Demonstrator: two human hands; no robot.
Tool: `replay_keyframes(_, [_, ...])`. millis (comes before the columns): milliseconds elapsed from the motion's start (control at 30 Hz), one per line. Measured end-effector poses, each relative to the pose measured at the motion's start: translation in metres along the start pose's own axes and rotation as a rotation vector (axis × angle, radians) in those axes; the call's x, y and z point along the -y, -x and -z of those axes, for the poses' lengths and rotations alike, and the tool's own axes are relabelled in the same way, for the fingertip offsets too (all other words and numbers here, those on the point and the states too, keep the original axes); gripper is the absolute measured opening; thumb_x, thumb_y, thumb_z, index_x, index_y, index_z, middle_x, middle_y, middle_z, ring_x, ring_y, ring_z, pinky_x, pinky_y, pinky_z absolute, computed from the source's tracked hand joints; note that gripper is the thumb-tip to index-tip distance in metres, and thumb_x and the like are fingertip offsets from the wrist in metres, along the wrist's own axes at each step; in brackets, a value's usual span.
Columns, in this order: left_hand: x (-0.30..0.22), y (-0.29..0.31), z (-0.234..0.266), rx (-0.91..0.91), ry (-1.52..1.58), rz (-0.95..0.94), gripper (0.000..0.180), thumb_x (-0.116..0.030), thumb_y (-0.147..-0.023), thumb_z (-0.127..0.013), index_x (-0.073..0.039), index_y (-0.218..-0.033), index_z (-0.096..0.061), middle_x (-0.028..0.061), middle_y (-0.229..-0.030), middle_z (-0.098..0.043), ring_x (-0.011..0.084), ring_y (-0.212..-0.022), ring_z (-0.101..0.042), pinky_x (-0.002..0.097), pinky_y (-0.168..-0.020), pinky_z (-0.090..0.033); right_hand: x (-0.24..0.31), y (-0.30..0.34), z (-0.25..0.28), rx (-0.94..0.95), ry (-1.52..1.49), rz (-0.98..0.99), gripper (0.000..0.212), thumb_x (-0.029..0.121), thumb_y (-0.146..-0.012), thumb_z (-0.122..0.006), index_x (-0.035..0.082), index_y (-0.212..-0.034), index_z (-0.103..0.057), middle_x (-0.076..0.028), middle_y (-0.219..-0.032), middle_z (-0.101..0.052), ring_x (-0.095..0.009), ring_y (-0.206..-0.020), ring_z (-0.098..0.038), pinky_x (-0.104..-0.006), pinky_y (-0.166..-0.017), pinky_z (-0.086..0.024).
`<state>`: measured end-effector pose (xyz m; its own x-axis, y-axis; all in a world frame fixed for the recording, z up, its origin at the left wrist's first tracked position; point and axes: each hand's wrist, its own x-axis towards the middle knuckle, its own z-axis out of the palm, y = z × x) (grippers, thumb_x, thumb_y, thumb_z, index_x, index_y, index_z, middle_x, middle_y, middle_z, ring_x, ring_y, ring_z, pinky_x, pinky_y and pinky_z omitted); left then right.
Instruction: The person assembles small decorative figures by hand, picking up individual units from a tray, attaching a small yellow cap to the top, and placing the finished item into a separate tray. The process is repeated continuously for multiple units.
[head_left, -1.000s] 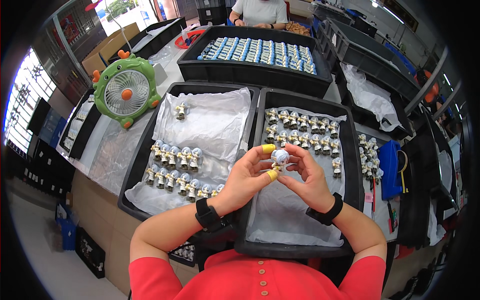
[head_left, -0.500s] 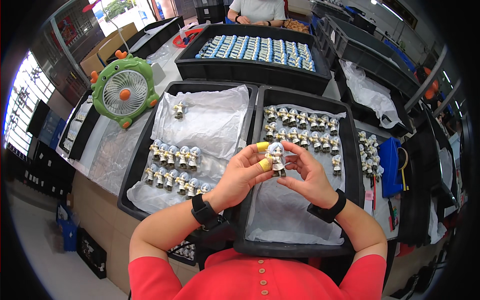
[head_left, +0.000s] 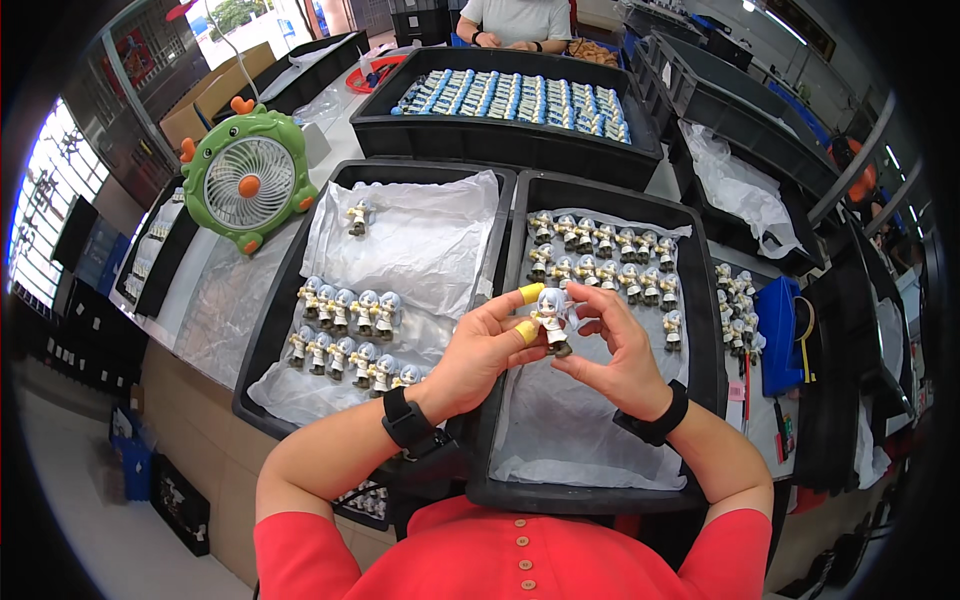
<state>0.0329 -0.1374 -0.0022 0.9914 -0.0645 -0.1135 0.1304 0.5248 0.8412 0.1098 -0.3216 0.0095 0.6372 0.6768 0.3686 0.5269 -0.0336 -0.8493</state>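
Taking the figure (head_left: 551,322) as the clock centre, we find our left hand (head_left: 490,350) at 8 o'clock and our right hand (head_left: 625,365) at 4 o'clock. The figure is raised between them, over the right tray (head_left: 713,330); its long axis runs from head near 12 to boots near 6, slightly tilted. The left hand is nearer: thumb and forefinger, in yellow covers (head_left: 525,331), pinch the figure's side. The right hand curves around the opposite side, forefinger by the hair, thumb by the boots; we cannot tell whether it grips.

We note a smooth, plastic-looking figure with a large rounded pale-blue head, whitish clothing and dark boots. Similar pieces (head_left: 606,240) form rows at 1 o'clock in the right tray and 9 o'clock in the left tray (head_left: 420,172). Both trays are black and rectangular, each with a creased white liner (head_left: 590,430). At 10 o'clock, the fan (head_left: 250,185) has a green body and round grille.
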Motion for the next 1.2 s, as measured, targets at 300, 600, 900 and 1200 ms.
replay_keyframes(300, [-0.001, 0.002, -0.006, 0.001, 0.006, 0.015, 0.041, -0.017, -0.094, -0.054, -0.005, -0.131, -0.043, 0.0038, -0.117, -0.057, 0.0122, -0.106, -0.056, 0.0276, -0.086, -0.048, 0.008, 0.001, -0.001, 0.015, 0.09, 0.054, 0.072, 0.004, -0.066, -0.077, 0.007, -0.13, -0.045, -0.01, -0.121, -0.051, -0.021, -0.101, -0.055, -0.0314, -0.083, -0.047])
replay_keyframes(600, [0.002, 0.0, -0.002, 0.114, 0.169, 0.003, 0.045, -0.016, -0.095, -0.051, -0.006, -0.136, -0.037, 0.0066, -0.122, -0.053, 0.0172, -0.111, -0.054, 0.0304, -0.088, -0.048, 0.012, 0.004, -0.004, -0.005, 0.2, 0.215, 0.074, 0.002, -0.063, -0.077, 0.006, -0.129, -0.043, -0.013, -0.124, -0.05, -0.03, -0.111, -0.05, -0.0371, -0.095, -0.041])
replay_keyframes(900, [0.001, 0.0, -0.003, 0.207, 0.16, -0.009, 0.048, -0.013, -0.095, -0.048, -0.004, -0.139, -0.031, 0.0113, -0.126, -0.05, 0.0246, -0.115, -0.052, 0.0364, -0.094, -0.046, 0.009, 0.004, -0.006, -0.029, 0.244, 0.22, 0.079, 0.001, -0.062, -0.077, 0.006, -0.131, -0.04, -0.013, -0.126, -0.049, -0.03, -0.113, -0.048, -0.0375, -0.095, -0.04])
replay_keyframes(1200, [-0.003, 0.0, -0.005, 0.241, 0.197, -0.005, 0.048, -0.014, -0.095, -0.048, -0.005, -0.14, -0.031, 0.0124, -0.127, -0.05, 0.0256, -0.115, -0.053, 0.0364, -0.094, -0.046, 0.011, 0.003, -0.005, -0.031, 0.247, 0.166, 0.086, 0.004, -0.061, -0.079, 0.006, -0.135, -0.036, -0.011, -0.122, -0.052, -0.028, -0.107, -0.05, -0.036, -0.089, -0.042])
